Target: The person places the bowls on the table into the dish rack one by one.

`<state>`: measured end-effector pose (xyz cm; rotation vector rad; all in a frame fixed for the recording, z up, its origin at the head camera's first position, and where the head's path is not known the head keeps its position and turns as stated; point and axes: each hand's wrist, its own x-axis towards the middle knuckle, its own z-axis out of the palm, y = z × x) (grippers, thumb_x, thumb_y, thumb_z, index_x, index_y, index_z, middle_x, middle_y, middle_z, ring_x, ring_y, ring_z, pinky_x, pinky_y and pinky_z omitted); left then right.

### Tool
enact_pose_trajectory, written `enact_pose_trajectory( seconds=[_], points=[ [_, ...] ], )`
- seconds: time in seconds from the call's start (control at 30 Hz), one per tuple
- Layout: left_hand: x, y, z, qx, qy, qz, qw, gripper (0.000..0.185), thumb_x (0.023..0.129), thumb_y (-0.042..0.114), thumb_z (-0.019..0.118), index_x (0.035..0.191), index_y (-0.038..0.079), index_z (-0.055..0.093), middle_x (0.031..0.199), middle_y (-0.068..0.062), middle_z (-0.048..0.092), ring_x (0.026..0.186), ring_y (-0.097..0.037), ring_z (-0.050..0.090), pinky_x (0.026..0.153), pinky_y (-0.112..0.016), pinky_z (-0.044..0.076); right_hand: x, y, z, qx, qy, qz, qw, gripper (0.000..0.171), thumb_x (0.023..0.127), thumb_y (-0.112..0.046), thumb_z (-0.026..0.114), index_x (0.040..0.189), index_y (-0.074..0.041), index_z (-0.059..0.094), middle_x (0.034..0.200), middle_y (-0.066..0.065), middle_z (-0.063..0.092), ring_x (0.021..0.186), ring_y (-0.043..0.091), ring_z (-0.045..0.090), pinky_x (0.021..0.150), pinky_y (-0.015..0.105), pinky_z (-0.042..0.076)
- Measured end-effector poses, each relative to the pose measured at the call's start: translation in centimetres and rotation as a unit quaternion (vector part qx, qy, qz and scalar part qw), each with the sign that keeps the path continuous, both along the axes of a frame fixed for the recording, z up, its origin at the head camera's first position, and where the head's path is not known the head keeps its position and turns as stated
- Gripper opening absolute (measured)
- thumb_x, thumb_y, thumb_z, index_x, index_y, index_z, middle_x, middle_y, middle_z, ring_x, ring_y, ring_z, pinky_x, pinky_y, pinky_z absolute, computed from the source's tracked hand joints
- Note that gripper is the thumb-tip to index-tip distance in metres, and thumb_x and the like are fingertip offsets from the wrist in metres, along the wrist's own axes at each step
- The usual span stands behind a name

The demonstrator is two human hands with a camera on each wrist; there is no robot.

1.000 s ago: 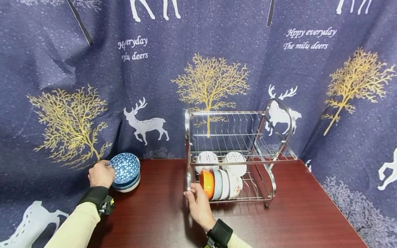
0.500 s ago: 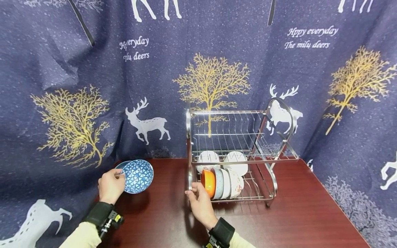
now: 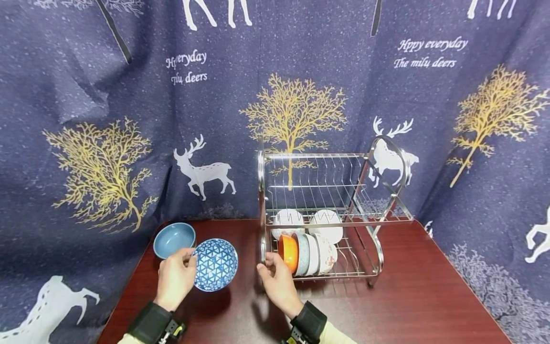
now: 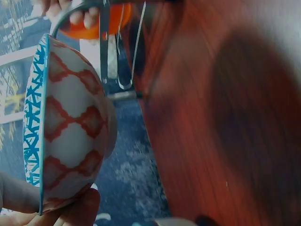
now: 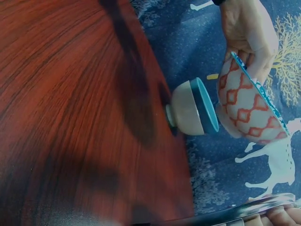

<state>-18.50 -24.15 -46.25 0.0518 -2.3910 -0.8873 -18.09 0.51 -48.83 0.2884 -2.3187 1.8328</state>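
The patterned bowl (image 3: 215, 264) is tilted on edge above the desk (image 3: 399, 306), its rim pinched by the left hand (image 3: 175, 278) so the blue inside faces outward. Just behind those fingers sits a plain blue bowl (image 3: 174, 239). The right hand (image 3: 278, 283) curls its fingers round the rack (image 3: 261, 248) post, seemingly steadying it, beside an orange bowl (image 3: 287, 253). Both wrist views are blurred and the fingertips are cut off.

**Deer-print curtain behind a dark red tabletop**

A navy curtain (image 3: 301, 71) hangs across the whole back — printed with white deer, golden trees and white script. Below it lies a glossy reddish-brown wood-grain tabletop (image 3: 408, 306), its surface evenly lit.
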Motion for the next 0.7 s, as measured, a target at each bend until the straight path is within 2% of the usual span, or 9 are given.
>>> enact_pose_trajectory(
  seconds=[0.1, 0.2, 0.33, 0.43, 0.5, 0.6, 0.7],
  points=[
    [0.6, 0.9, -0.2, -0.003, 0.010, -0.014, 0.9998, 0.018, 0.080, -0.001, 0.068, 0.096, 0.002, 0.072, 0.079, -0.007, 0.071, 0.063, -0.017, 0.063, 0.058, -0.039, 0.048, -0.3, 0.2, -1.1, 0.007, 0.003, 0.004, 1.000, 0.037, 0.091, -0.016, 0.064, 0.121, 0.004, 0.054, 0.104, 0.013, 0.062, 0.090, 0.021, 0.061, 0.078, 0.032, 0.053],
    [1.1, 1.8, -0.4, -0.007, 0.021, -0.023, 0.9995, 0.017, 0.079, -0.001, 0.069, 0.095, 0.004, 0.072, 0.078, -0.005, 0.071, 0.062, -0.014, 0.061, 0.057, -0.036, 0.047, -0.1, 0.5, -1.3, 0.011, 0.011, 0.019, 1.000, 0.052, 0.091, -0.027, 0.065, 0.131, 0.001, 0.048, 0.119, 0.017, 0.059, 0.104, 0.026, 0.060, 0.089, 0.038, 0.050],
    [1.7, 2.7, -0.4, -0.009, 0.033, -0.033, 0.9989, 0.015, 0.080, 0.001, 0.070, 0.094, 0.005, 0.072, 0.077, -0.006, 0.071, 0.062, -0.013, 0.061, 0.057, -0.036, 0.048, 0.5, 0.5, -1.0, 0.053, 0.057, 0.022, 0.997, 0.063, 0.090, -0.037, 0.064, 0.139, -0.003, 0.043, 0.137, 0.018, 0.049, 0.123, 0.030, 0.050, 0.100, 0.045, 0.042],
    [2.1, 3.5, -0.3, -0.003, 0.039, -0.043, 0.9983, 0.015, 0.081, 0.002, 0.070, 0.095, 0.007, 0.072, 0.078, -0.007, 0.071, 0.062, -0.012, 0.062, 0.056, -0.033, 0.049, 1.0, 0.5, -0.7, 0.084, 0.098, 0.007, 0.992, 0.059, 0.089, -0.038, 0.066, 0.136, -0.007, 0.048, 0.145, 0.014, 0.042, 0.131, 0.029, 0.042, 0.104, 0.049, 0.036],
    [2.3, 3.9, -0.2, 0.002, 0.045, -0.051, 0.9977, 0.015, 0.081, 0.002, 0.071, 0.095, 0.007, 0.072, 0.079, -0.008, 0.071, 0.063, -0.011, 0.062, 0.056, -0.030, 0.050, 1.1, 0.5, -0.7, 0.081, 0.113, 0.002, 0.990, 0.051, 0.089, -0.035, 0.066, 0.131, -0.009, 0.054, 0.147, 0.013, 0.040, 0.133, 0.029, 0.039, 0.104, 0.052, 0.034],
    [2.6, 4.5, 0.1, 0.006, 0.053, -0.062, 0.9966, 0.017, 0.081, 0.001, 0.071, 0.096, 0.008, 0.072, 0.080, -0.006, 0.071, 0.065, -0.009, 0.062, 0.057, -0.025, 0.050, 1.3, 0.5, -0.6, 0.053, 0.118, -0.004, 0.992, 0.038, 0.089, -0.030, 0.067, 0.122, -0.012, 0.060, 0.143, 0.009, 0.045, 0.130, 0.028, 0.043, 0.103, 0.053, 0.035],
    [2.9, 4.9, 0.5, 0.012, 0.056, -0.070, 0.9959, 0.020, 0.080, -0.001, 0.072, 0.097, 0.009, 0.072, 0.082, -0.003, 0.071, 0.067, -0.008, 0.063, 0.059, -0.018, 0.050, 1.5, 0.6, -0.4, 0.017, 0.117, -0.006, 0.993, 0.028, 0.088, -0.022, 0.070, 0.113, -0.012, 0.064, 0.131, 0.008, 0.054, 0.117, 0.026, 0.052, 0.095, 0.045, 0.045]
  ],
)
